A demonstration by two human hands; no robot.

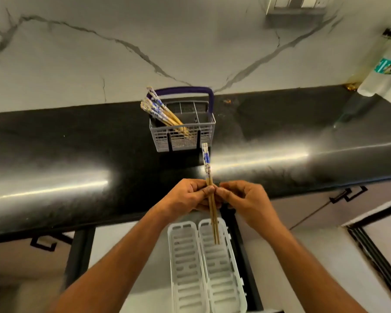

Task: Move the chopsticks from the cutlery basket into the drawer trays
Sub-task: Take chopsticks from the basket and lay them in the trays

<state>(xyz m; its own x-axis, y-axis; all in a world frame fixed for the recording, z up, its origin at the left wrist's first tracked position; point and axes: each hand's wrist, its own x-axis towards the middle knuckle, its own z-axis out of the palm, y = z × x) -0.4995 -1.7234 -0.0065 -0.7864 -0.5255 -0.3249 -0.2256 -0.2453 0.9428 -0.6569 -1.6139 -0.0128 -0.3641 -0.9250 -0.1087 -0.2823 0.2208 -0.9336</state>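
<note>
Pinching one chopstick pair (209, 177) with both my left hand (190, 195) and right hand (242, 197) at the table's (77, 141) front edge, tips down over the right tray (224, 267), patterned ends toward the basket (182, 129).

bare forearms — no sleeves, no rings

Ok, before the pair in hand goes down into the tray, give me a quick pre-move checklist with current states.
1. Held chopsticks gripped by both hands, left hand and right hand: ok.
2. The two sticks aligned side by side: ok.
3. Tips pointing down over the right tray: ok.
4. Right tray free of other items: ok.
5. Left tray also free: ok.
6. Remaining chopsticks still in the cutlery basket: not ok, job unfinished.
</note>
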